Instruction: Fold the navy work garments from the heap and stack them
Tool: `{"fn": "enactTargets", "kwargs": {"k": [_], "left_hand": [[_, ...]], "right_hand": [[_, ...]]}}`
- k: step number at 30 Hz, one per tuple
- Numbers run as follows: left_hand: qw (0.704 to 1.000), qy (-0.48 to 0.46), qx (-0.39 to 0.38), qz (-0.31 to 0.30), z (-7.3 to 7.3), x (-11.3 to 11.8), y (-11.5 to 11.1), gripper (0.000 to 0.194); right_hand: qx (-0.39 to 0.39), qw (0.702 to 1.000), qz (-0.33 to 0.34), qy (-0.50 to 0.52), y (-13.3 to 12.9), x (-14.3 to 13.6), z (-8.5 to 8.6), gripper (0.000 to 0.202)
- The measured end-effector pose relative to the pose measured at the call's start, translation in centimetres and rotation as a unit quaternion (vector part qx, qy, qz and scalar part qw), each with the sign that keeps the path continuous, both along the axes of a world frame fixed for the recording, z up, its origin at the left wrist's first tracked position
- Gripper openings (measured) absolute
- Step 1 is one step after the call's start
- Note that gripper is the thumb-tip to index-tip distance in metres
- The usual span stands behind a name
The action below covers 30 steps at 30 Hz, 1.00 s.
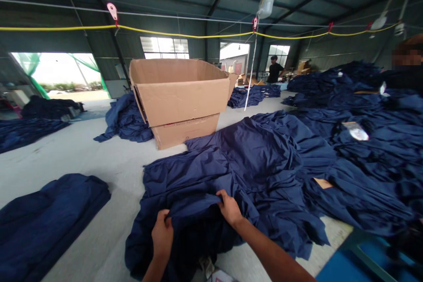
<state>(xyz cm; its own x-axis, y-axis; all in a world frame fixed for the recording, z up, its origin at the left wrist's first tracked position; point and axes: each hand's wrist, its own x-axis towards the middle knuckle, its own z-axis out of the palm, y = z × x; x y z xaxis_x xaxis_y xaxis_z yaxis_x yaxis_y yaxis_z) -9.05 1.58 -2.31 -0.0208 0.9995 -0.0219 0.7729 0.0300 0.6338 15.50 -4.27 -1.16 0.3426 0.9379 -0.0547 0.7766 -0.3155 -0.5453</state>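
Dark navy fabric (194,180) lies heaped in front of me, wrinkled and spread over the floor. My left hand (162,233) grips a fold of this fabric at its near left side, thumb and fingers pinched together. To the right, my right hand (229,207) pinches the same raised fold. Between the two hands the cloth is stretched and slightly lifted, with a dark hollow beneath it. Whether it is a finished garment or a cut piece cannot be made out.
A large open cardboard box (185,101) stands beyond the fabric. A folded navy stack (49,216) lies at left, and bigger navy piles (373,150) fill the right. A blue plastic surface (366,260) is at lower right. One person (274,70) stands far back, another at the right edge.
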Motion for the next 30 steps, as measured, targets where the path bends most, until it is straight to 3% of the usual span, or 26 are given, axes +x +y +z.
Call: {"fn": "enactTargets", "kwargs": {"k": [3,5,8,12,14,17,20,23,26,27,30], "left_hand": [[0.996,-0.071,0.018,0.053,0.3,-0.5,0.9,0.023],[0.996,-0.073,0.014,0.052,0.4,-0.2,1.0,0.024],[0.997,-0.068,0.024,0.018,0.6,0.7,0.1,0.034],[0.982,0.149,0.054,-0.106,0.9,1.0,-2.2,0.072],[0.956,0.27,0.061,-0.099,1.1,0.7,-3.1,0.068],[0.926,0.352,0.127,-0.053,1.2,0.2,-3.8,0.053],[0.922,0.343,0.151,-0.097,1.5,0.0,-3.4,0.043],[0.94,0.307,0.048,-0.144,2.1,-0.1,-2.7,0.038],[0.956,0.264,-0.051,-0.122,3.0,-0.3,-2.1,0.039],[0.964,0.24,-0.037,-0.109,3.3,-0.5,-2.0,0.038],[0.977,0.172,0.111,-0.058,3.7,-1.1,-1.7,0.036]], "right_hand": [[0.034,0.998,-0.008,0.06,0.3,-0.1,0.2,0.032],[0.033,0.997,0.006,0.064,0.4,-0.4,0.5,0.03],[-0.008,0.999,0.036,-0.01,0.3,-0.8,0.8,0.051],[-0.059,0.992,0.009,-0.113,0.1,-0.7,0.7,0.062],[-0.062,0.987,-0.017,-0.147,-0.1,-0.6,0.7,0.068],[-0.052,0.979,-0.045,-0.193,-0.4,-0.3,1.0,0.063],[-0.035,0.986,-0.045,-0.158,-0.3,0.1,1.7,0.054],[-0.048,0.992,-0.022,-0.112,-0.2,0.7,2.4,0.049],[-0.053,0.994,0.002,-0.096,-0.3,1.5,3.0,0.039],[-0.04,0.995,0.006,-0.096,-0.4,1.7,3.2,0.039],[0.02,0.994,-0.002,-0.105,-0.8,2.1,3.6,0.049]]}}
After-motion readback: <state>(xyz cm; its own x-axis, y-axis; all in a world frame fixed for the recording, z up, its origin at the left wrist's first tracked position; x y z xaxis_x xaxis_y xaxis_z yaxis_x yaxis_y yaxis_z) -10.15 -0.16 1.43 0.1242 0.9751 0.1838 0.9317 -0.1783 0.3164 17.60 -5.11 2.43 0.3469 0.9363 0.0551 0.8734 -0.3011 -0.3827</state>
